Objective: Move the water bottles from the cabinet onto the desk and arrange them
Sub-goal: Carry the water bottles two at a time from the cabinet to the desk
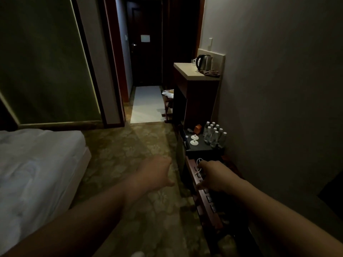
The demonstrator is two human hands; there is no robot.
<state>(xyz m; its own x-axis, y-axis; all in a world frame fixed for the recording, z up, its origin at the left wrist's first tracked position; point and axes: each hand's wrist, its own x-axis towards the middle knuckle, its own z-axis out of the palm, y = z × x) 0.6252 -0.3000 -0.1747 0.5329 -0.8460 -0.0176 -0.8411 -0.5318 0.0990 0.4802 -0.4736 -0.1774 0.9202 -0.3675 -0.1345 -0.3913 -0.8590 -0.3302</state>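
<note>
Dim hotel room. Cluster of clear plastic water bottles with white caps (213, 133) standing upright on a low dark cabinet top (199, 148) at the far right, against the wall, just beside two small white saucer-like pieces (194, 140). None lifted yet; probably the approach step, before the first pick.

Left hand (157, 173) reaching forward over the patterned carpet (144, 145), fingers curled under, holding nothing visible. Right hand (211, 176) low over a dark wooden slatted rack (207, 197), near a thin white cord (199, 165); fingers hidden from this side, so impossible to tell whether pinching the cord or free.

Next: stepping closer to the bottles, then grasping one around the body. Desk not clearly identifiable here.
</note>
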